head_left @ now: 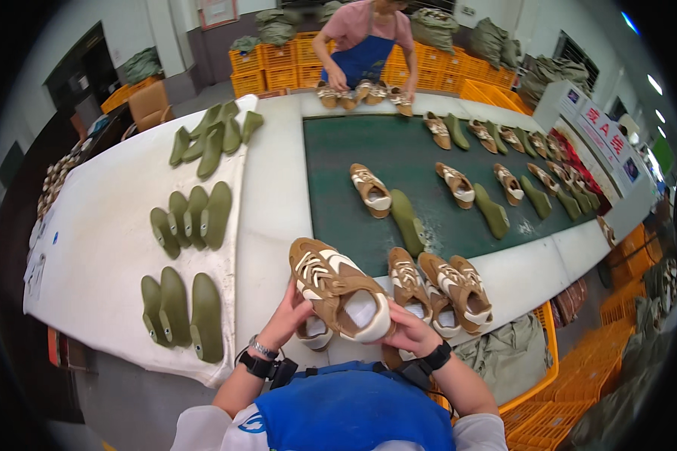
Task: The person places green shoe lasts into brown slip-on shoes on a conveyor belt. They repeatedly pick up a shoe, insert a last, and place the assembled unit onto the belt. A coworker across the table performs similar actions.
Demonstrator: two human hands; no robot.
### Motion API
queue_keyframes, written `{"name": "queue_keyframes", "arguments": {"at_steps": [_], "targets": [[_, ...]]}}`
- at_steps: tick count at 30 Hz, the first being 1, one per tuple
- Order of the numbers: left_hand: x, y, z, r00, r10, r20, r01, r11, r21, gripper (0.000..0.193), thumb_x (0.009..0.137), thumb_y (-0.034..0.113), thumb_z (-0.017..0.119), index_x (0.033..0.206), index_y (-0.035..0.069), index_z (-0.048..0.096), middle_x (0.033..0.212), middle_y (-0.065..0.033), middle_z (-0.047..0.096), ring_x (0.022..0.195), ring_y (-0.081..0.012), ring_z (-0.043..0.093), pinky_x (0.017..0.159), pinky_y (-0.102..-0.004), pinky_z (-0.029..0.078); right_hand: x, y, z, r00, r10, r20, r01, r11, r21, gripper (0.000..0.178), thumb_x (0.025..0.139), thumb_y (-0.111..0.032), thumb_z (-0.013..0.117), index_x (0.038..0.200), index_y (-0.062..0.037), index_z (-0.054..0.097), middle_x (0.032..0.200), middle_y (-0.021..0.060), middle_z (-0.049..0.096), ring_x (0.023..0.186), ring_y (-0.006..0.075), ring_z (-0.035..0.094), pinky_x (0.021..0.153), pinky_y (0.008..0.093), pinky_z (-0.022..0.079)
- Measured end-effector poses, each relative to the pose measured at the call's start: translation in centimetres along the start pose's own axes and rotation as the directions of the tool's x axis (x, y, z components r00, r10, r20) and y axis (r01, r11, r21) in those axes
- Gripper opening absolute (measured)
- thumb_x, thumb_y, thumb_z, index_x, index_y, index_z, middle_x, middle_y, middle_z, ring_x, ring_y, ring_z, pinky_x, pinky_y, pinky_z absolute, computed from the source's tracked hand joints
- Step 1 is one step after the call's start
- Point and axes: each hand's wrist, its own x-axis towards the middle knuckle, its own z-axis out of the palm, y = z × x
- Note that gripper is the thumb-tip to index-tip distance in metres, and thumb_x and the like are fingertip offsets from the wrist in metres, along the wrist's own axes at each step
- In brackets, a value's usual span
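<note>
Both my hands hold one tan and white sneaker (337, 287) above the white table edge (267, 225). My left hand (287, 317) grips its left side near the laces. My right hand (408, 331) grips its heel end, where the white lining of the opening shows. Under the held shoe lies another sneaker (314, 331), partly hidden. Right beside it stand several more tan sneakers (440, 289) in a tight row.
A green conveyor belt (421, 158) carries pairs of sneakers and green shoe lasts (407, 221). Groups of green lasts (177, 308) lie on the white table to the left. Another person (365, 41) in a blue apron handles shoes at the far end. Orange crates (587, 383) stand at the right.
</note>
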Motion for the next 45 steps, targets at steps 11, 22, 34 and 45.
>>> {"name": "queue_keyframes", "arguments": {"at_steps": [11,22,34,45], "targets": [[-3.0,2.5,-2.2,0.97,0.007,-0.244,0.074,0.945,0.32,0.072,0.085,0.025,0.067,0.141,0.002,0.026,0.112,-0.0123,0.06,0.097,-0.0173,0.058,0.082,-0.033,0.048,1.2,1.9,1.7,0.985,0.071,-0.16,-0.141,0.863,-0.485,0.076,0.084,-0.015,0.059,0.147,-0.013,0.016,0.138,0.0068,0.039,0.12,0.0198,0.047,0.092,0.035,0.048],[-12.6,-1.7,-22.6,0.609,0.326,-0.723,0.421,0.64,0.643,0.073,0.068,0.016,0.073,0.133,0.007,0.042,0.127,-0.0229,0.052,0.116,-0.0341,0.052,0.098,-0.0366,0.042,-2.4,-0.2,-1.5,0.951,-0.195,-0.241,0.13,0.957,-0.259,0.078,0.077,-0.028,0.06,0.144,-0.0149,0.023,0.136,0.01,0.04,0.12,0.0323,0.047,0.094,0.0513,0.045],[-10.3,-4.2,-19.3,0.795,0.261,-0.548,0.445,0.363,0.818,0.108,0.057,0.025,0.079,0.146,0.019,0.019,0.144,-0.0279,0.02,0.131,-0.0422,0.03,0.105,-0.0418,0.033,-2.3,0.8,-2.3,0.92,-0.285,-0.268,0.239,0.952,-0.191,0.074,0.078,-0.024,0.058,0.143,-0.0143,0.025,0.135,0.0096,0.042,0.121,0.0291,0.046,0.095,0.049,0.043],[-6.6,2.2,-16.7,0.78,-0.205,-0.591,0.032,0.956,-0.29,0.088,0.071,-0.006,0.053,0.145,0.02,0.015,0.126,-0.0142,0.047,0.114,-0.029,0.051,0.093,-0.0435,0.047,-5.5,0.3,-0.9,0.871,-0.374,-0.32,0.332,0.926,-0.178,0.082,0.077,-0.015,0.063,0.145,-0.0073,0.02,0.136,0.0091,0.04,0.119,0.0214,0.046,0.094,0.0336,0.044]]}}
